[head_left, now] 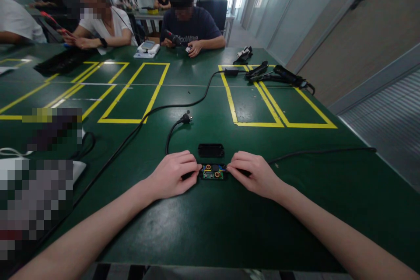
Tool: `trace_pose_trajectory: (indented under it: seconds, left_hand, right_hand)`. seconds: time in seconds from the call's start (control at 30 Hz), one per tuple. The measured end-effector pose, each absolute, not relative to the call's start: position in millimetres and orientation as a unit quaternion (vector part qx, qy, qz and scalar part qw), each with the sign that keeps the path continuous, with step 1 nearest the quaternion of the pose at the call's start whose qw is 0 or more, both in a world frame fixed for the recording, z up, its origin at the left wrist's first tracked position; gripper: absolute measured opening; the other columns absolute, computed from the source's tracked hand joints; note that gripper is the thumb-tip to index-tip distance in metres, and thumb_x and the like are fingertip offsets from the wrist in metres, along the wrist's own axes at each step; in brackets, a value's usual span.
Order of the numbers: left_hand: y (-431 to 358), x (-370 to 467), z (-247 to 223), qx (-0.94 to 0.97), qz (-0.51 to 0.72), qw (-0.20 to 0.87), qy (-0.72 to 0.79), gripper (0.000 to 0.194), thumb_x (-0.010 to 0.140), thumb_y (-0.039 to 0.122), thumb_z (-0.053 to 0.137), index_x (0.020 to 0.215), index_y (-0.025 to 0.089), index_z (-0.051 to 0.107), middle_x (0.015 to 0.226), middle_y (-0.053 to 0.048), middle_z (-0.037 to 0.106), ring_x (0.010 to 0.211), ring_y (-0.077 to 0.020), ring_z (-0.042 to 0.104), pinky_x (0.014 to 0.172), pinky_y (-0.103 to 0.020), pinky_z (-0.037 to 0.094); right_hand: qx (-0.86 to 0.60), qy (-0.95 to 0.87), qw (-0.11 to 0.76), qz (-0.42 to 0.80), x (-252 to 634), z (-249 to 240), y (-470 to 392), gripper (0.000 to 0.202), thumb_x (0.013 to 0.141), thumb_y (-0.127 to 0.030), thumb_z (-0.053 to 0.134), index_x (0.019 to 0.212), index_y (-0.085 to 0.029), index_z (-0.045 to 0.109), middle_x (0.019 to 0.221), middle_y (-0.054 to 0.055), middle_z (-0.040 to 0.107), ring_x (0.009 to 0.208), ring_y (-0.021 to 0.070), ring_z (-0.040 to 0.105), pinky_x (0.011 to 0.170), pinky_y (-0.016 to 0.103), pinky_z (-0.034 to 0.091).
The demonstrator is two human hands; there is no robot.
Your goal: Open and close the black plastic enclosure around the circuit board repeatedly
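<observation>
A small black case with a green circuit board point(213, 171) lies open on the green table, two copper-coloured rings showing on the board. My left hand point(179, 173) is closed at its left end, fingertips pinched where a black cable meets the case. At the right end my right hand point(251, 170) is pinched too, beside another black cable point(305, 153). What either pinch holds is hidden by the fingers. Just beyond the board lies a black cover point(211, 150), hollow side up. A plug point(186, 118) on the left cable rests farther back, its pins pointing right.
Across the green table point(183, 236) runs a long black cable point(123, 142). Yellow tape rectangles mark the surface. Black tools point(282, 75) lie at the back right, a white device point(147, 49) farther back. A person point(193, 26) sits opposite; others sit at the left.
</observation>
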State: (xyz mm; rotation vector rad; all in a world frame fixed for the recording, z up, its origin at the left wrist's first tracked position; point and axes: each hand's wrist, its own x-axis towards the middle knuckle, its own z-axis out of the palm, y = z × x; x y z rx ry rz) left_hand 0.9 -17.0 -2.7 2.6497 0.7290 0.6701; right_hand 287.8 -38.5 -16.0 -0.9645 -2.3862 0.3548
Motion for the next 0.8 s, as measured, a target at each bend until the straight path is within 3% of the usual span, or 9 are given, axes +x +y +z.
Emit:
trace_pose_trajectory:
  seconds: [0.43,0.6,0.8]
  left_hand:
    - [-18.5,3.6,-3.3,0.936,0.202,0.121,0.261,0.023,0.101,0.016,0.050,0.086,0.017,0.068,0.083,-0.005,0.067,0.078,-0.0175,0.060,0.069,-0.029,0.048]
    - [-15.9,2.9,-1.9,0.944,0.189,0.108,0.248,0.028,0.105,0.019,0.047,0.085,0.017,0.067,0.084,-0.004,0.067,0.078,-0.0170,0.059,0.072,-0.030,0.045]
    - [-15.8,3.0,1.7,0.950,0.190,0.079,0.236,0.022,0.102,0.022,0.051,0.090,0.017,0.069,0.089,-0.005,0.070,0.083,-0.0184,0.061,0.073,-0.031,0.045]
  right_hand:
    - [-0.395,-0.854,0.255,0.224,288.3,-15.2,-37.2,0.023,0.103,-0.023,0.059,0.081,-0.019,0.064,0.077,0.002,0.063,0.069,0.0148,0.060,0.062,0.026,0.043]
    - [-0.404,-0.850,0.257,0.219,288.1,-16.9,-36.4,0.026,0.104,-0.026,0.057,0.078,-0.020,0.061,0.075,0.002,0.061,0.071,0.0162,0.058,0.063,0.028,0.043]
    - [-0.411,-0.853,0.263,0.185,286.0,-19.9,-36.4,0.017,0.099,-0.022,0.059,0.083,-0.021,0.062,0.078,0.002,0.062,0.075,0.0178,0.060,0.066,0.030,0.046]
